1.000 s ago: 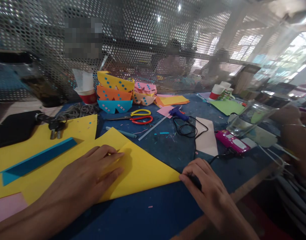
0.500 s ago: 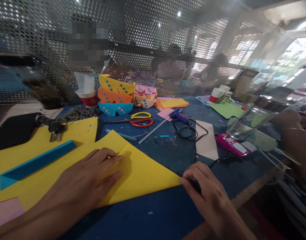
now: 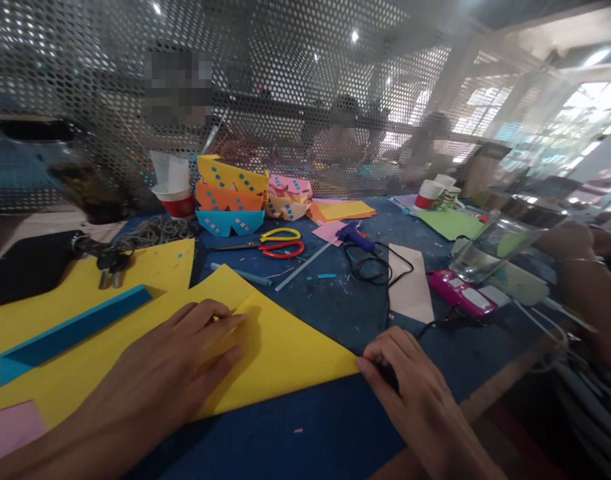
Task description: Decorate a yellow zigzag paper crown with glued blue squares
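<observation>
A yellow sheet of paper (image 3: 280, 353) lies folded on the blue table, its narrow corner pointing right. My left hand (image 3: 185, 353) rests on the sheet with thumb and fingers apart, pressing it down. At the pointed corner, my right hand (image 3: 410, 380) pinches the paper between thumb and forefinger. A folded blue paper strip (image 3: 75, 330) lies on yellow paper left of my left hand. Beyond the sheet are scissors (image 3: 282, 243) with one yellow and one red handle, a pale blue stick-like pen (image 3: 242, 273) and a blue glue gun (image 3: 355, 237) with a black cord.
Folded paper crowns (image 3: 230, 200) stand near the perforated metal screen (image 3: 285, 80), beside a red-and-white paper cup (image 3: 175, 200). Keys (image 3: 110, 263) and a black phone-like case (image 3: 32, 267) lie left. At right are a magenta device (image 3: 462, 293), a glass container (image 3: 490, 247) and another person's arm (image 3: 580, 280).
Both hands and the yellow sheet stay nearly as they were. The view has shifted slightly.
</observation>
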{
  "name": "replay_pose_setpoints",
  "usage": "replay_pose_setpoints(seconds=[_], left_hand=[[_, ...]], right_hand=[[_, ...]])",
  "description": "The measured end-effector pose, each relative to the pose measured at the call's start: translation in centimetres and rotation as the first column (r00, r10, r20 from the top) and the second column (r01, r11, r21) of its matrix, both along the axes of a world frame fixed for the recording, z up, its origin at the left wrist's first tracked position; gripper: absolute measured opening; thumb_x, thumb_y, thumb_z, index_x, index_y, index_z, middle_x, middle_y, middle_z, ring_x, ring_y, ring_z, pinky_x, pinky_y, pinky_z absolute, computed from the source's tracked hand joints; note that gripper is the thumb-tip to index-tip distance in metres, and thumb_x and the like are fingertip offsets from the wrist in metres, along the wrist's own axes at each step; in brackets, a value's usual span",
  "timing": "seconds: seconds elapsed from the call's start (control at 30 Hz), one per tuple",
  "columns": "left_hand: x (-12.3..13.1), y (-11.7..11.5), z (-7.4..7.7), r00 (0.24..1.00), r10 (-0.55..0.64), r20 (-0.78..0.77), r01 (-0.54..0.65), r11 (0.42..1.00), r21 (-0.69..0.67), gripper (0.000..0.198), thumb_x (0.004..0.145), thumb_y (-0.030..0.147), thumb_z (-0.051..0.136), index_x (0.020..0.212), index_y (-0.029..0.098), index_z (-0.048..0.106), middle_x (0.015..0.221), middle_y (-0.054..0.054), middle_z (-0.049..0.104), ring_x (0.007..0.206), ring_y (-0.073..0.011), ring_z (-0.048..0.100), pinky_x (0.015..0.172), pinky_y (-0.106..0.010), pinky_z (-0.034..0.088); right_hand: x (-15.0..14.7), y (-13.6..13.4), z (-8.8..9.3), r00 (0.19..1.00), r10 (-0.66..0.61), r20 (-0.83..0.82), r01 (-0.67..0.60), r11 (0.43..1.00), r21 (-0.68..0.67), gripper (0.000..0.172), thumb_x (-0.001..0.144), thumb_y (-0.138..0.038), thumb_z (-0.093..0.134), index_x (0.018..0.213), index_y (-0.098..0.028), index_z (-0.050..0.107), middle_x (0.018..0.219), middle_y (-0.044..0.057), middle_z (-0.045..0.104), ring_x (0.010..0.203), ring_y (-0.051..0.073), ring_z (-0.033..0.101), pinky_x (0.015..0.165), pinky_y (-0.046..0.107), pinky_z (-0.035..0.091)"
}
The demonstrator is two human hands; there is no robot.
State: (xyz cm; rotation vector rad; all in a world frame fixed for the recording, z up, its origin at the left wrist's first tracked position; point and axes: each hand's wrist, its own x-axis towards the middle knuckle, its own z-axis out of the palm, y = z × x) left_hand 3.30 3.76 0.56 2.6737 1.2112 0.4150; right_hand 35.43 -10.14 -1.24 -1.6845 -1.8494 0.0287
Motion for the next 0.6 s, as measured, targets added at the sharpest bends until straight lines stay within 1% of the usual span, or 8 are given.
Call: replay_pose_setpoints(seconds=[0.1, 0.2, 0.37, 0.47, 0.6], left_hand=[[0.08, -0.15, 0.13, 0.996, 0.017, -0.089, -0.015, 1.0, 0.024, 0.04, 0.103, 0.054, 0.05, 0.132, 0.037, 0.072, 0.125, -0.006, 0.071, 0.108, -0.0299, 0.068, 0.089, -0.041, 0.056], [0.34, -0.22, 0.37, 0.992, 0.034, -0.118, -0.03, 0.999, 0.031, 0.042, 0.104, 0.053, 0.047, 0.131, 0.035, 0.072, 0.125, -0.007, 0.071, 0.107, -0.0307, 0.068, 0.087, -0.041, 0.057], [0.54, -0.14, 0.6, 0.99, 0.014, -0.139, -0.014, 1.0, 0.006, 0.044, 0.103, 0.054, 0.046, 0.132, 0.033, 0.073, 0.125, -0.01, 0.071, 0.111, -0.0333, 0.068, 0.087, -0.045, 0.058], [0.36, -0.12, 0.47, 0.987, 0.031, -0.157, -0.031, 1.0, 0.004, 0.046, 0.104, 0.055, 0.045, 0.135, 0.034, 0.072, 0.128, -0.011, 0.07, 0.111, -0.0332, 0.068, 0.086, -0.043, 0.057], [0.21, -0.1, 0.21, 0.989, 0.022, -0.147, -0.02, 1.0, 0.018, 0.046, 0.104, 0.056, 0.047, 0.136, 0.035, 0.071, 0.128, -0.009, 0.07, 0.112, -0.0331, 0.068, 0.087, -0.043, 0.057]], right_hand=[[-0.02, 0.01, -0.06, 1.0, 0.001, 0.01, -0.001, 1.0, 0.006, 0.019, 0.108, -0.022, 0.054, 0.089, -0.025, 0.052, 0.088, 0.002, 0.058, 0.084, 0.021, 0.058, 0.079, 0.035, 0.048], [-0.05, 0.01, -0.09, 1.0, 0.011, 0.01, -0.011, 1.0, 0.022, 0.019, 0.108, -0.022, 0.055, 0.089, -0.025, 0.052, 0.088, 0.002, 0.057, 0.083, 0.021, 0.058, 0.08, 0.036, 0.048], [-0.09, 0.07, -0.15, 1.0, 0.013, 0.007, -0.013, 0.999, 0.038, 0.017, 0.108, -0.021, 0.055, 0.091, -0.025, 0.052, 0.088, 0.002, 0.057, 0.084, 0.021, 0.057, 0.081, 0.036, 0.049], [-0.09, 0.1, -0.22, 1.0, 0.015, 0.007, -0.016, 0.999, 0.042, 0.017, 0.108, -0.022, 0.055, 0.092, -0.025, 0.053, 0.089, 0.003, 0.058, 0.084, 0.021, 0.057, 0.078, 0.036, 0.048], [-0.05, 0.06, -0.29, 1.0, 0.013, 0.0, -0.013, 0.999, 0.047, 0.016, 0.108, -0.021, 0.055, 0.092, -0.025, 0.052, 0.089, 0.003, 0.057, 0.084, 0.021, 0.057, 0.079, 0.036, 0.049]])
